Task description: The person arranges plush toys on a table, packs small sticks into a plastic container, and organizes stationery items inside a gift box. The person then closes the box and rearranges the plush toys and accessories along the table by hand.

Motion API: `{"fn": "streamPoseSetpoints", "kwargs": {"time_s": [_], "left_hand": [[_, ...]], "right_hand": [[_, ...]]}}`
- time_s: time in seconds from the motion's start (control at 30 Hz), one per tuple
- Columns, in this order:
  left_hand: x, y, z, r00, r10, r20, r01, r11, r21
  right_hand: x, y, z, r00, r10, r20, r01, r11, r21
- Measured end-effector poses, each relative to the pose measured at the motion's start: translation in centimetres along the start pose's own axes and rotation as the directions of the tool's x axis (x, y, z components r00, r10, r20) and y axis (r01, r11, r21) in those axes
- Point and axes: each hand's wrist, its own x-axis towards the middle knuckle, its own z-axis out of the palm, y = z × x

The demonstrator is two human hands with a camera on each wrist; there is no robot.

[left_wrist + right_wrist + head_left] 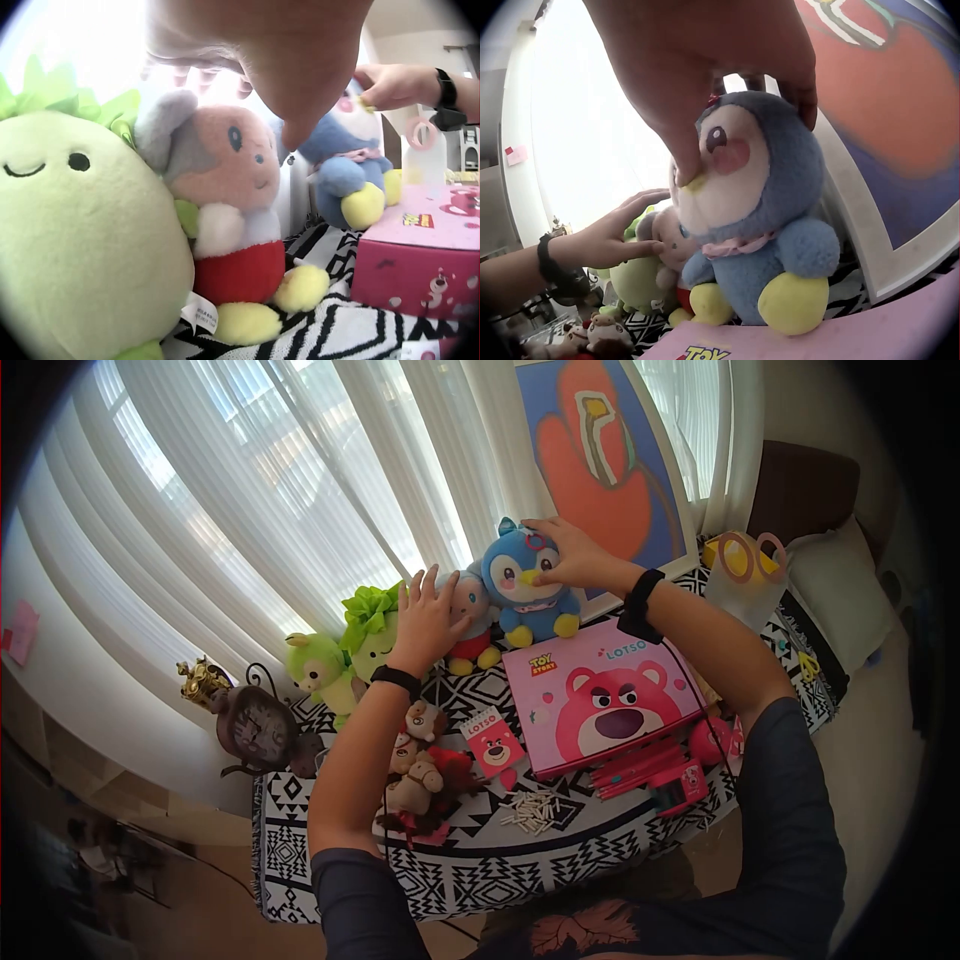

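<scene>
My right hand [582, 560] grips the head of a blue penguin plush [545, 610]. Its thumb presses by the yellow beak, and the other fingers reach over the back of the head, as the right wrist view shows. The penguin sits upright behind the pink box. My left hand [428, 630] spreads its fingers over the head of a grey-eared plush in red shorts [238, 270], thumb extended along the side of the head. Left of that sits a round green plush with leafy hair [82, 225]. A smaller light-green plush [322, 665] is at the row's left end.
A pink Lotso box [615, 705] occupies the right of the patterned cloth [480, 875]. Before it lie a Lotso notepad [494, 742], small white sticks [533, 812] and pink pencils [630, 770]. Brown small plush toys [415, 785] lie under my left forearm. A framed picture [660, 510] leans behind.
</scene>
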Motion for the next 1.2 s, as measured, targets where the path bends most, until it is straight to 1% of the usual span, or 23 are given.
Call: {"fn": "streamPoseSetpoints", "kwargs": {"time_s": [0.03,0.07,0.13,0.17,0.2,0.23,0.27,0.37,0.4,0.47,0.5,0.57,0.63,0.7,0.77,0.8,0.83,0.9,0.93,1.07,1.13,1.17,1.2], "left_hand": [[-0.7,0.4,-0.3,1.0,0.024,-0.015,-0.024,1.0,0.008],[-1.4,0.6,-0.4,1.0,0.014,0.012,-0.014,1.0,0.003],[-3.1,1.4,-1.1,0.999,0.037,0.018,-0.037,0.999,-0.023],[-4.1,2.0,-2.0,0.998,0.058,0.023,-0.057,0.997,-0.049],[-5.0,2.6,-2.9,0.998,0.059,0.025,-0.058,0.997,-0.043],[-6.0,3.5,-4.3,0.992,0.084,0.092,-0.077,0.994,-0.074],[-7.1,4.5,-5.8,0.981,0.11,0.16,-0.094,0.99,-0.106],[-10.3,8.0,-10.7,0.975,0.164,0.151,-0.137,0.974,-0.179],[-11.5,8.8,-11.8,0.974,0.164,0.155,-0.136,0.975,-0.176],[-13.9,10.3,-13.7,0.973,0.158,0.17,-0.101,0.947,-0.305],[-15.1,10.9,-14.6,0.972,0.154,0.175,-0.097,0.949,-0.299],[-17.5,12.0,-16.0,0.972,0.054,0.229,0.049,0.905,-0.422],[-19.7,12.5,-16.6,0.972,0.017,0.233,0.093,0.888,-0.451],[-22.1,13.0,-16.6,0.97,-0.017,0.243,0.137,0.862,-0.488],[-24.7,13.8,-16.4,0.949,-0.212,0.231,0.302,0.818,-0.49],[-25.8,14.3,-16.3,0.933,-0.284,0.223,0.36,0.777,-0.517],[-26.8,14.6,-16.2,0.932,-0.287,0.223,0.363,0.774,-0.519],[-29.1,15.3,-16.0,0.854,-0.47,0.224,0.498,0.614,-0.612],[-30.0,15.4,-15.7,0.863,-0.477,0.17,0.476,0.65,-0.593],[-32.4,15.9,-15.4,0.825,-0.542,0.159,0.521,0.621,-0.585],[-33.0,16.2,-15.5,0.809,-0.566,0.159,0.553,0.639,-0.535],[-33.1,16.3,-15.5,0.799,-0.577,0.166,0.565,0.629,-0.534],[-33.0,16.4,-15.5,0.802,-0.574,0.167,0.564,0.635,-0.527]], "right_hand": [[0.4,1.0,0.9,0.998,-0.043,-0.043,0.039,0.995,-0.089],[0.3,1.9,2.0,0.998,-0.039,-0.043,0.036,0.996,-0.082],[0.4,3.3,3.3,0.996,0.059,0.059,-0.042,0.964,-0.261],[0.0,2.6,3.4,0.997,0.057,0.059,-0.04,0.966,-0.256],[-0.7,1.9,3.7,0.991,0.131,0.035,-0.116,0.951,-0.288],[-1.2,1.0,3.9,0.979,0.204,0.009,-0.191,0.929,-0.317],[-1.6,0.5,4.1,0.979,0.203,0.008,-0.191,0.931,-0.311],[-1.9,0.0,4.3,0.98,0.199,0.01,-0.181,0.909,-0.376],[-1.7,0.4,4.6,0.984,0.175,0.029,-0.15,0.907,-0.394],[-1.3,0.9,4.8,0.988,0.146,0.049,-0.114,0.907,-0.405],[-1.1,1.1,4.8,0.989,0.135,0.055,-0.104,0.916,-0.388],[-1.1,1.4,5.1,0.99,0.121,0.068,-0.088,0.926,-0.366],[-1.3,1.7,5.3,1.0,0.023,-0.011,-0.025,0.929,-0.369],[-1.8,1.8,6.1,0.999,-0.006,-0.051,-0.013,0.931,-0.365],[-2.3,2.3,6.7,0.996,-0.032,-0.079,0.0,0.93,-0.367],[-2.2,2.7,6.8,0.991,-0.09,-0.1,0.049,0.936,-0.349],[-1.9,3.0,6.6,0.98,-0.153,-0.126,0.103,0.937,-0.335],[-2.1,3.5,6.7,0.972,-0.186,-0.146,0.125,0.928,-0.35],[-2.0,3.8,6.7,0.96,-0.223,-0.169,0.149,0.919,-0.364],[-1.5,3.3,6.4,0.967,-0.203,-0.154,0.139,0.928,-0.346],[-1.6,1.9,5.8,0.986,-0.11,-0.122,0.023,0.828,-0.56],[-1.7,1.3,5.4,0.988,-0.112,-0.106,0.034,0.83,-0.557],[-1.6,0.7,5.0,0.995,-0.058,-0.084,-0.002,0.812,-0.583]]}}
